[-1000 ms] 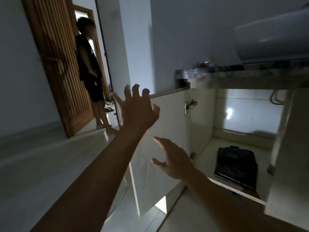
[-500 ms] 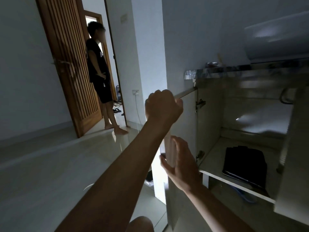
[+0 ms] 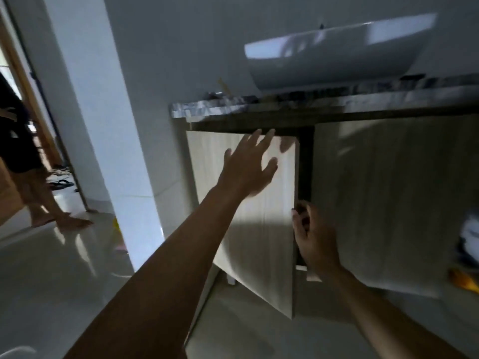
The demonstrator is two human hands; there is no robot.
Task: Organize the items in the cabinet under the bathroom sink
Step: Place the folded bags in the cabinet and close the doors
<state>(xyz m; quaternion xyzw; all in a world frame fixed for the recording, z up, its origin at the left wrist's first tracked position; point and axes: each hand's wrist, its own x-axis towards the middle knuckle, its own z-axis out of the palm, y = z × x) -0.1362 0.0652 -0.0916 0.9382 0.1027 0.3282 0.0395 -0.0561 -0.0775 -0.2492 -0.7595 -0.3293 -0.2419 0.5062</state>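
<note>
Head view: pale wood-grain cabinet door [image 3: 261,242], slightly ajar, lower half shadowed.

Barefoot person [image 3: 20,146] at left doorway; sandals [image 3: 61,183] on floor beyond

Marble bench [image 3: 233,108] along the wall, bearing a white basin [image 3: 337,58] and small blurred items near its left end. Beneath it, the cabinet [image 3: 375,193] stands on the glossy tiled floor [image 3: 64,275]. Sandals [image 3: 61,183] lie by the doorway, with bare feet [image 3: 75,223] nearby.
</note>
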